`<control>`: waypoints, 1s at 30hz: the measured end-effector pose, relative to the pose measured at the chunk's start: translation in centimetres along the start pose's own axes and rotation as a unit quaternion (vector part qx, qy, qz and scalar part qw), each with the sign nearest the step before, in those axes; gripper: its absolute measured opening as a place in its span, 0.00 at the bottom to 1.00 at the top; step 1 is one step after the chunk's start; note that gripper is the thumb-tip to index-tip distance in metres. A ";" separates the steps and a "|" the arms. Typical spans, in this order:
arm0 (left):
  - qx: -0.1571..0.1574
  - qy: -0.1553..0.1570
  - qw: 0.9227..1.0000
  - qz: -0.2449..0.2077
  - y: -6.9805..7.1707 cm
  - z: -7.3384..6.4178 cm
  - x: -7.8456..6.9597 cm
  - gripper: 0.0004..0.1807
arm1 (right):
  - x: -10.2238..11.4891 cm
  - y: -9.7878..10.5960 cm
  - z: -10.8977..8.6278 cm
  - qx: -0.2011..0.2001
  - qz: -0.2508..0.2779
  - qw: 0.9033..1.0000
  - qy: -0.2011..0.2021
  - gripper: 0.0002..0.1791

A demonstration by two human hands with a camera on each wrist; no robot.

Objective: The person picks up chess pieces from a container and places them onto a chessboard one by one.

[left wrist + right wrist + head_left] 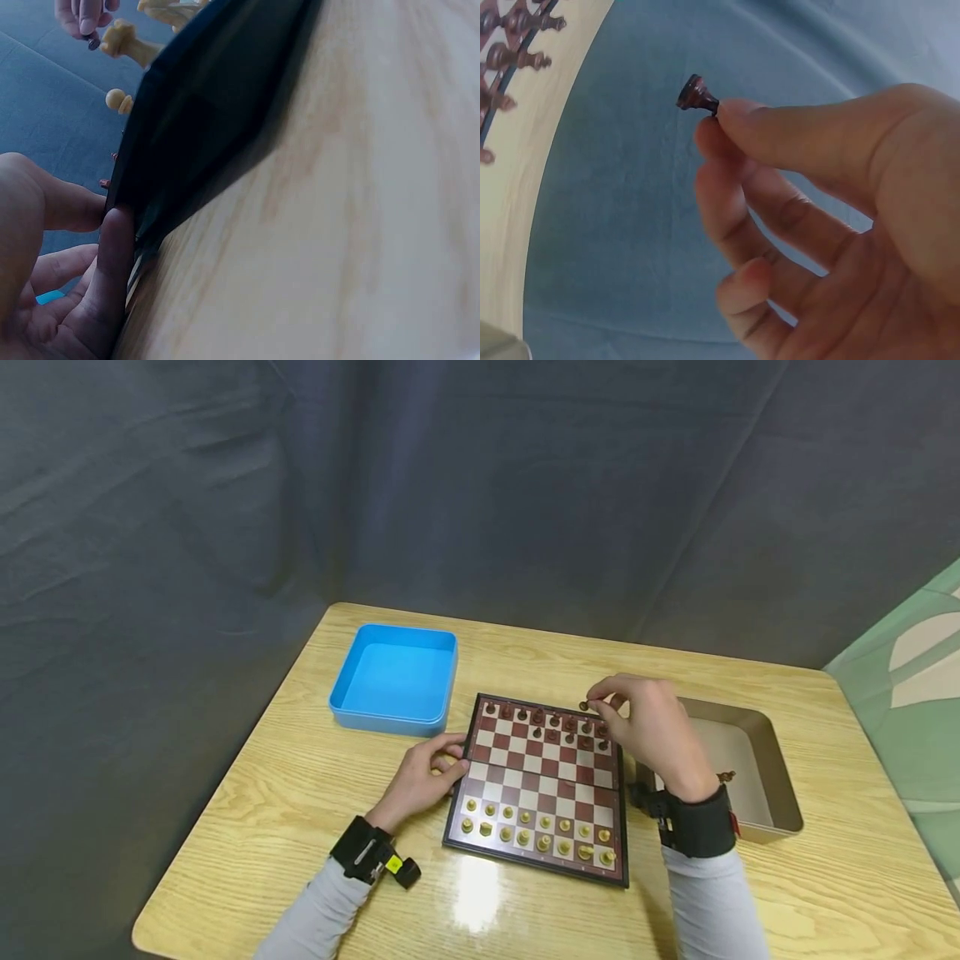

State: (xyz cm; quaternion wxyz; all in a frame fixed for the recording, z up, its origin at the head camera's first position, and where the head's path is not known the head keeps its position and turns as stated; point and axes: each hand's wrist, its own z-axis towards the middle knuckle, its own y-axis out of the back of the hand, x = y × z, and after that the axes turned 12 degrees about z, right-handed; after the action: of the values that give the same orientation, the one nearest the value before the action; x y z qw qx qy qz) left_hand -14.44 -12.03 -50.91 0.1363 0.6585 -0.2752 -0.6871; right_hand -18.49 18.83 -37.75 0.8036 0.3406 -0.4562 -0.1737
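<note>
A folding chessboard (517,774) lies on the table, with gold chess pieces (543,842) in two rows at the near side. Dark brown chess pieces (537,717) fill the far row, and several more stand before them toward the right. My left hand (420,781) grips the board's left edge between thumb and fingers, as the left wrist view shows up close. Above the far right corner, my right hand (660,735) pinches a dark brown chess piece (697,94) between thumb and index finger. Its base points outward; the fingertips hide its top.
Right of the board stands a tan box (780,777) with dark pieces (725,777) in it, partly behind my right wrist. A blue box (393,723) sits at the back left. A dark curtain (525,527) hangs behind the wooden table (300,760).
</note>
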 end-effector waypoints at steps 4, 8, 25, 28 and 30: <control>0.000 -0.002 1.000 0.001 0.0 -0.1 -0.2 0.24 | 0.1 -0.6 0.6 0.005 0.005 1.000 0.006 0.06; 0.000 -0.002 1.000 0.003 0.0 -0.2 -0.4 0.24 | 0.4 -1.5 1.2 0.013 0.006 1.000 0.008 0.06; -0.001 -0.002 1.000 0.009 0.0 -0.2 -0.2 0.24 | 0.9 -5.6 3.0 0.048 0.021 0.998 0.037 0.07; -0.001 -0.002 1.000 0.012 0.1 -0.2 -0.3 0.24 | 0.5 -6.1 3.1 0.054 0.027 0.998 0.029 0.06; -0.001 -0.003 1.000 0.011 0.1 -0.2 -0.4 0.24 | 0.2 -6.4 3.2 0.059 0.030 0.998 0.022 0.05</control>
State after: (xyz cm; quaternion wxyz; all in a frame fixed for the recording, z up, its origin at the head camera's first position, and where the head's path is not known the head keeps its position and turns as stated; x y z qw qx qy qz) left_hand -14.26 -11.98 -50.53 0.1437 0.6531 -0.2818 -0.6881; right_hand -20.86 12.94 -40.99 0.7969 0.3771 -0.4577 -0.1152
